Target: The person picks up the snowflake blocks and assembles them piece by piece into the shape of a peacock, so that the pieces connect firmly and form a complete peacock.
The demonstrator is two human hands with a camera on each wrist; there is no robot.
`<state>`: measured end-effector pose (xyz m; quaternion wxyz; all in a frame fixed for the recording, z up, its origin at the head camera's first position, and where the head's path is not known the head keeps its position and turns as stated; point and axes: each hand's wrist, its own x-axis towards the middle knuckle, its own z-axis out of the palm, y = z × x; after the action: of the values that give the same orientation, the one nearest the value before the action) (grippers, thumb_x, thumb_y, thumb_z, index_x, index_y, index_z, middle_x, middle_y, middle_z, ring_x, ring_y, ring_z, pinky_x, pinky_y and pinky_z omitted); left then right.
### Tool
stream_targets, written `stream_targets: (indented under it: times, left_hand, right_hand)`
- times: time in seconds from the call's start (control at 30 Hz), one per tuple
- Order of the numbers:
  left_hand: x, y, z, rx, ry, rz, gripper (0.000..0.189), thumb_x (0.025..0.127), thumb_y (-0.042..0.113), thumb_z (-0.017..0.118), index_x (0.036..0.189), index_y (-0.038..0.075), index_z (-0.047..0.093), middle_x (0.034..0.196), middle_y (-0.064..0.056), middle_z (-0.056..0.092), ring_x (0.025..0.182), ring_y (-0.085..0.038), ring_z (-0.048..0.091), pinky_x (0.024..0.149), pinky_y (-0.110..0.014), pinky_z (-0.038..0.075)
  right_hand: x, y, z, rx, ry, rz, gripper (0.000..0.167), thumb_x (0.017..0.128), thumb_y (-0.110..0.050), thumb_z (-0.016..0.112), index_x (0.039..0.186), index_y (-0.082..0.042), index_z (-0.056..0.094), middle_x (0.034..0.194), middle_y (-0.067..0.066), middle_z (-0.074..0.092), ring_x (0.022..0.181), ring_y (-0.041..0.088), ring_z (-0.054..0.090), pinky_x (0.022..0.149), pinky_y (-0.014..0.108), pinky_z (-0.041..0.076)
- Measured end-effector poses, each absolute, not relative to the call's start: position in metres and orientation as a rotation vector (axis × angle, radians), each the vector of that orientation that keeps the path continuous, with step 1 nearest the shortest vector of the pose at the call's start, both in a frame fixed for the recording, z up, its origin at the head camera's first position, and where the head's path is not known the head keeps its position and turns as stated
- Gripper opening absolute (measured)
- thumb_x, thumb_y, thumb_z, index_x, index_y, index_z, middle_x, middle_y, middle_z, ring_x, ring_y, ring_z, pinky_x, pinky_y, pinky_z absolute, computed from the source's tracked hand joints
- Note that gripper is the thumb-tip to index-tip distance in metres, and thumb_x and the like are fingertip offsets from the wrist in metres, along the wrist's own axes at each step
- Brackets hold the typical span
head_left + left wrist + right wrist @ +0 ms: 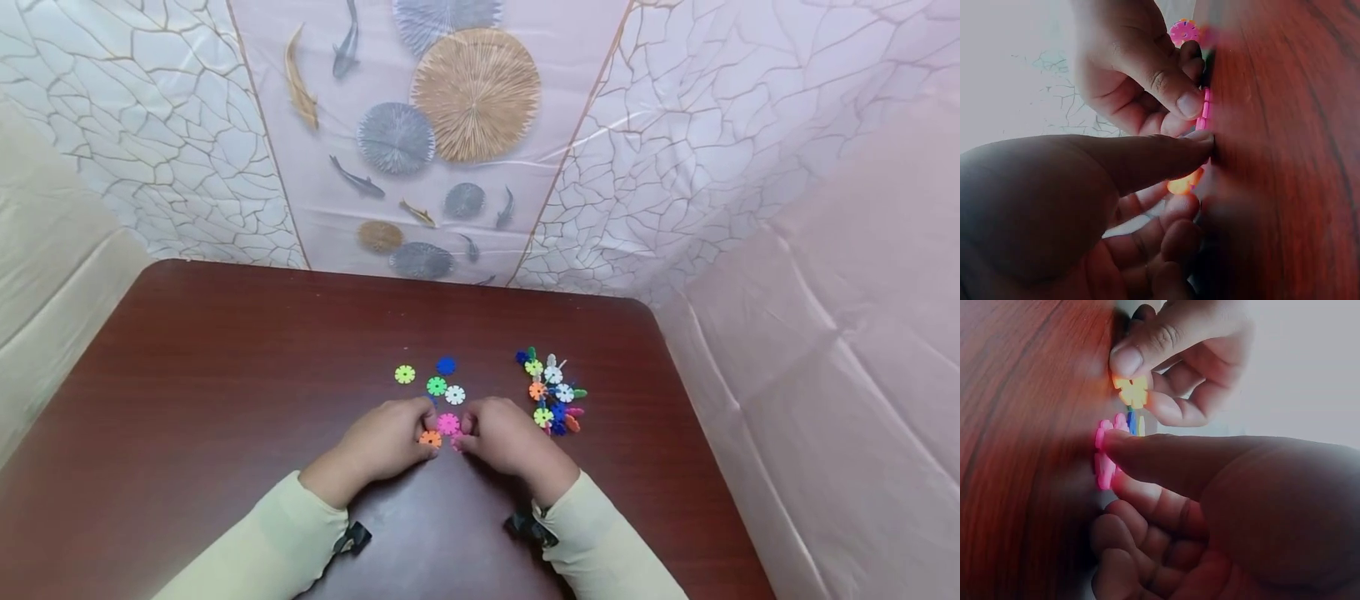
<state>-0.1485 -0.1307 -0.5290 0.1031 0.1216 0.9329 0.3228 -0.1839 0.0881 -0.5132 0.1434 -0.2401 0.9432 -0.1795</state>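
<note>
Left fingers (1127, 361) tight on orange disc (431, 434), right fingers (1141, 456) apparently on pink disc (1104, 467); dark-red table (240, 375), patterned wall (465, 133) behind.

The right fingers (469, 445) partly hide the lower pink disc (455, 442).

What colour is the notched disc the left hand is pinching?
Orange; the disc in the left hand shows best in the head view.

Loose discs (437, 386) left of cluster (562, 389)
</note>
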Motion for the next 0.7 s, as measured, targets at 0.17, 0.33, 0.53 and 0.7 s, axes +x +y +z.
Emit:
stream_targets:
  times: [0.17, 0.33, 0.53, 0.7]
  left_hand:
    - [-0.145, -0.136, -0.534, 0.369, 2.755, 0.99, 0.029, 0.092, 0.021, 0.093, 0.1, 0.024, 0.065, 0.076, 0.009, 0.06, 0.069, -0.009, 0.056, 0.066, -0.031, 0.048]
    - [-0.143, -0.142, -0.536, 0.425, 2.736, 1.073, 0.024, 0.093, 0.01, 0.086, 0.099, 0.024, 0.067, 0.079, 0.011, 0.061, 0.071, -0.007, 0.056, 0.069, -0.029, 0.049]
    - [-0.148, -0.148, -0.535, 0.401, 2.644, 1.3, 0.018, 0.097, 0.011, 0.088, 0.101, 0.022, 0.073, 0.085, 0.01, 0.068, 0.078, -0.007, 0.063, 0.074, -0.026, 0.055]
    - [-0.158, -0.145, -0.534, 0.302, 2.511, 1.549, 0.012, 0.098, 0.019, 0.089, 0.104, 0.021, 0.078, 0.092, 0.005, 0.074, 0.079, -0.016, 0.07, 0.07, -0.028, 0.06]
  right_hand:
    - [-0.182, 0.085, -0.516, -0.678, 2.672, -0.572, 0.027, 0.099, -0.033, 0.088, 0.093, -0.017, 0.068, 0.075, -0.005, 0.061, 0.068, 0.012, 0.055, 0.064, 0.03, 0.048]
    - [-0.18, 0.083, -0.515, -0.67, 2.635, -0.596, 0.032, 0.092, -0.034, 0.095, 0.094, -0.015, 0.069, 0.074, -0.004, 0.06, 0.067, 0.013, 0.054, 0.062, 0.03, 0.047]
    - [-0.181, 0.081, -0.514, -0.65, 2.636, -0.59, 0.032, 0.093, -0.031, 0.095, 0.088, -0.017, 0.067, 0.075, -0.005, 0.06, 0.069, 0.012, 0.055, 0.064, 0.03, 0.048]
    - [-0.185, 0.091, -0.509, -0.687, 2.621, -0.663, 0.025, 0.095, -0.022, 0.092, 0.094, -0.016, 0.068, 0.078, -0.006, 0.063, 0.071, 0.013, 0.057, 0.065, 0.03, 0.051]
